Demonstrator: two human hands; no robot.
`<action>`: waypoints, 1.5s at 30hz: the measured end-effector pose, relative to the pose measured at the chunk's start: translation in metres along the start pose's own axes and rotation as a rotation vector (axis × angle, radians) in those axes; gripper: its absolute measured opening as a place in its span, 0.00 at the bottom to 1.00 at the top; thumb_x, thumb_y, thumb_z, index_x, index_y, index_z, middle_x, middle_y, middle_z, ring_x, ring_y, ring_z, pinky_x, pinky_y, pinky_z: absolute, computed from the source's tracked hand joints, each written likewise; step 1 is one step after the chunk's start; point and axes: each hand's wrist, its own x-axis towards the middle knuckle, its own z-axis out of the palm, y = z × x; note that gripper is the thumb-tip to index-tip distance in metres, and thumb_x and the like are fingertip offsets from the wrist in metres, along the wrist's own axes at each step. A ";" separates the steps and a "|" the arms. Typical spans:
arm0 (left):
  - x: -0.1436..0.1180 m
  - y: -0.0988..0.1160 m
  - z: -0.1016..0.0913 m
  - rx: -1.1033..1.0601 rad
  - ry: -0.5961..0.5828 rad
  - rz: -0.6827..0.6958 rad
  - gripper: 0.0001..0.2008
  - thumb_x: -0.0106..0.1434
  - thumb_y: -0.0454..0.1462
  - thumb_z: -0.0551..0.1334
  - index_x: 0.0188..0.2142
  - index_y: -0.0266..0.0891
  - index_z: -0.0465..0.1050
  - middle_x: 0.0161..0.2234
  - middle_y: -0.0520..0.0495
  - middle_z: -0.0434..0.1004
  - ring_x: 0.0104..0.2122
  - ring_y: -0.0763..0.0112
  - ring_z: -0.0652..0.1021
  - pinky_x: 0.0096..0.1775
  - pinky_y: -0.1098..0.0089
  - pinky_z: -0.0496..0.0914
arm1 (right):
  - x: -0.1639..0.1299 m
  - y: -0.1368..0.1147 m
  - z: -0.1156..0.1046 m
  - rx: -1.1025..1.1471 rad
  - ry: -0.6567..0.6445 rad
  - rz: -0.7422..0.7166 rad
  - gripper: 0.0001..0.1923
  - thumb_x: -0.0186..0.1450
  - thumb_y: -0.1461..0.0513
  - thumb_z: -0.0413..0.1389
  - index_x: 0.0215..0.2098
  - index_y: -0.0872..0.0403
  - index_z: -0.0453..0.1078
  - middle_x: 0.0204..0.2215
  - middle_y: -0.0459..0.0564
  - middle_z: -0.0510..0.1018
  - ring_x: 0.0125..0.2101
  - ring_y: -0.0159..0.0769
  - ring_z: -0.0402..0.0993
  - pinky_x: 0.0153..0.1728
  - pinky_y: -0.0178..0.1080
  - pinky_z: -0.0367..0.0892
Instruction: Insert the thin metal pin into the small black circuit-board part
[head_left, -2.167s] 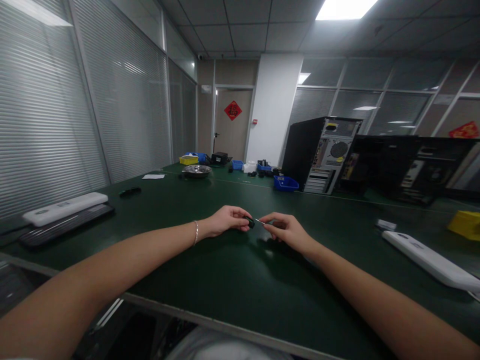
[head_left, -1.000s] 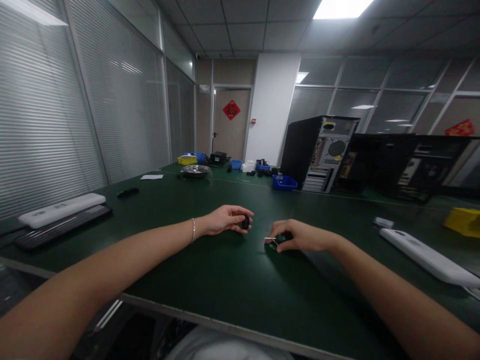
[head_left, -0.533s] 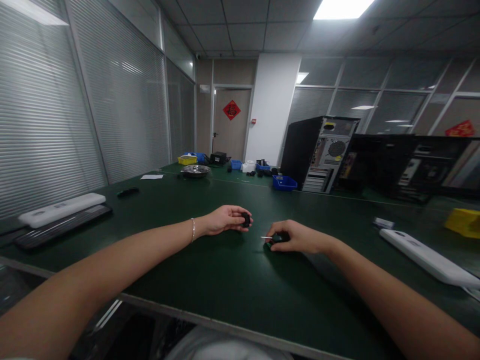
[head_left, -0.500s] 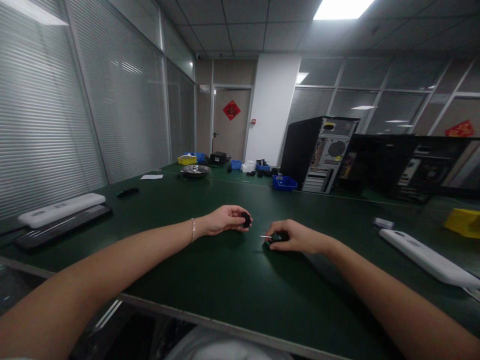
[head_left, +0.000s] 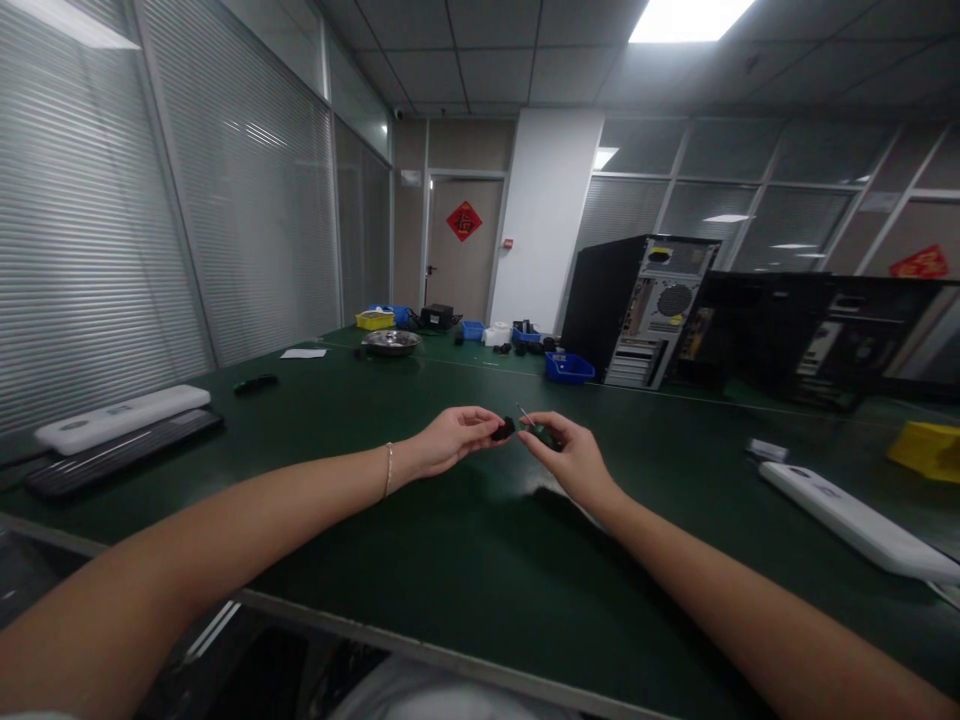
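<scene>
My left hand pinches a small black part between thumb and fingertips, a little above the green table. My right hand is raised beside it and holds a small screwdriver with a thin metal shaft that points up and left, its tip just above the black part. The two hands nearly touch at the middle of the view. The screwdriver's handle is mostly hidden in my fingers.
A white keyboard and a black one lie at the left; another white keyboard lies at the right near a yellow bin. Computer towers, blue bins and a metal bowl stand further back.
My right hand dropped to the table, closed on the screwdriver, then lifted it back up to the black part. My left hand rose slightly with the part.
</scene>
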 end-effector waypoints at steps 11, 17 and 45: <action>-0.001 -0.005 0.005 -0.086 -0.074 -0.052 0.14 0.57 0.26 0.63 0.44 0.31 0.70 0.45 0.39 0.74 0.44 0.66 0.77 0.53 0.62 0.65 | -0.002 -0.010 0.007 -0.099 0.016 -0.143 0.09 0.60 0.61 0.57 0.40 0.53 0.72 0.33 0.50 0.75 0.34 0.39 0.72 0.35 0.39 0.68; -0.004 -0.003 0.007 -0.091 -0.086 -0.083 0.15 0.57 0.27 0.63 0.45 0.34 0.69 0.44 0.41 0.74 0.44 0.64 0.77 0.52 0.60 0.68 | -0.003 -0.014 0.007 -0.180 -0.015 -0.218 0.10 0.61 0.63 0.57 0.41 0.52 0.72 0.33 0.49 0.74 0.35 0.38 0.72 0.36 0.38 0.67; 0.000 -0.012 0.016 0.135 -0.032 -0.043 0.11 0.60 0.31 0.61 0.43 0.33 0.71 0.40 0.42 0.75 0.39 0.69 0.76 0.47 0.64 0.68 | -0.004 -0.008 0.014 -0.403 -0.075 -0.223 0.09 0.63 0.63 0.55 0.41 0.50 0.71 0.35 0.48 0.75 0.34 0.37 0.73 0.35 0.36 0.67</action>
